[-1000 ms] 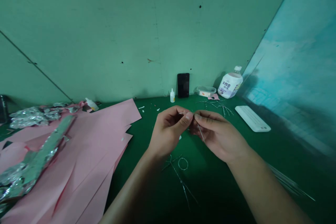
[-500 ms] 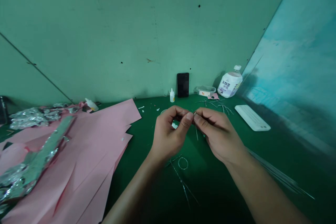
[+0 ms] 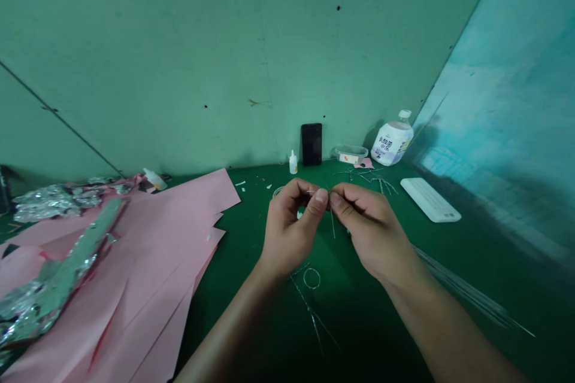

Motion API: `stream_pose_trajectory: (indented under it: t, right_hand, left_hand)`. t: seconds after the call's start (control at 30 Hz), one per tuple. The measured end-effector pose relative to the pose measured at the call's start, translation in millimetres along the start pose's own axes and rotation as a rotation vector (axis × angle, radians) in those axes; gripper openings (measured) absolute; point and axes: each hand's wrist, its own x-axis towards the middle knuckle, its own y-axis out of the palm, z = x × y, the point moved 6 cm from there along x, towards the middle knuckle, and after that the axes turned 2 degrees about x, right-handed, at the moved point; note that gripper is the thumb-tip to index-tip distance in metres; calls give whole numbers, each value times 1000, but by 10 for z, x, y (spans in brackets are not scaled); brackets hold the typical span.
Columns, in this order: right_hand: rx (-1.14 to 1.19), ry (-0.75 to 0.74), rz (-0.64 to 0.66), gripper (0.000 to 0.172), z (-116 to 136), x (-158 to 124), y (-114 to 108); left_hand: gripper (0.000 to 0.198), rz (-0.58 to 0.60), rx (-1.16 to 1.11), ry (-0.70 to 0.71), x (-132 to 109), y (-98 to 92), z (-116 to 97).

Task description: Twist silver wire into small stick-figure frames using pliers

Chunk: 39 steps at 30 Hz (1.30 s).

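Thumb and fingers of my left hand (image 3: 294, 218) pinch a thin wire over the green table. My right hand (image 3: 371, 218) is closed on the same wire close beside it, fingertips almost touching the left ones. One end of the wire (image 3: 333, 226) hangs down between the hands; the rest is mostly hidden by my fingers. On the table below lie a small wire ring (image 3: 312, 278) and a twisted wire piece (image 3: 309, 309) with forked ends. Another branched wire piece (image 3: 366, 176) rests behind my right hand.
Pink paper sheets (image 3: 157, 239) and silver foil (image 3: 58, 200) cover the left side. Along the wall stand a small glue bottle (image 3: 293, 163), a phone (image 3: 311, 145), a plastic tub (image 3: 351, 154) and a drink bottle (image 3: 392, 140). A white slab (image 3: 430, 200) and straight wires (image 3: 471, 294) lie right.
Both hands keep their pinch on the wire, with only a slight shift of the fingertips. The whole view has moved a little; the things on the table stay put.
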Motion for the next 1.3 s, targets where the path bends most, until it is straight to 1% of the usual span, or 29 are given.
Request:
stream_pose_trajectory:
  t: [0.13, 0.23, 0.33, 0.43, 0.5, 0.57, 0.63, 0.77, 0.87, 1.0, 1.1, 1.2, 1.3]
  right_hand:
    - [-165, -97, -60, 27, 142, -28, -6]
    - [-232, -137, -89, 25, 176, -43, -6]
    - [-259, -125, -97, 25, 152, -40, -5]
    - [-242, -81, -81, 25, 114, -24, -9]
    - [-218, -43, -55, 26, 93, -13, -16]
    - [-207, -12, -22, 26, 83, -5, -21]
    - [-225, -5, 6, 26, 88, -2, -21]
    - [-274, -50, 56, 21, 125, -8, 5]
    - [-227, -56, 104, 14, 121, -19, 29]
    - [-154, -20, 152, 15, 84, -22, 46]
    - [-168, -15, 162, 16, 69, -12, 58]
    - [-305, -97, 98, 14, 100, 2, 41]
    - [-483, -260, 29, 12, 167, -8, 35]
  left_hand:
    - [17, -26, 65, 30, -23, 7, -16]
    - [17, -31, 142, 82, -31, 5, -61]
    - [16, -48, 270, 152, -32, -6, -114]
    - [10, -63, 416, 218, -12, -42, -154]
    - [6, -12, 481, 307, 8, -52, -194]
    - [5, 76, 521, 410, 18, -53, -234]
    - [4, 126, 560, 456, 26, -75, -252]
    - [6, 78, 669, 441, 39, -149, -268]
    - [10, 52, 718, 446, 43, -176, -291]
    - [10, 96, 726, 473, 58, -195, -314]
    - [9, 139, 724, 480, 59, -201, -319]
    - [11, 165, 747, 471, 42, -187, -317]
    - [12, 158, 766, 484, 17, -175, -330]
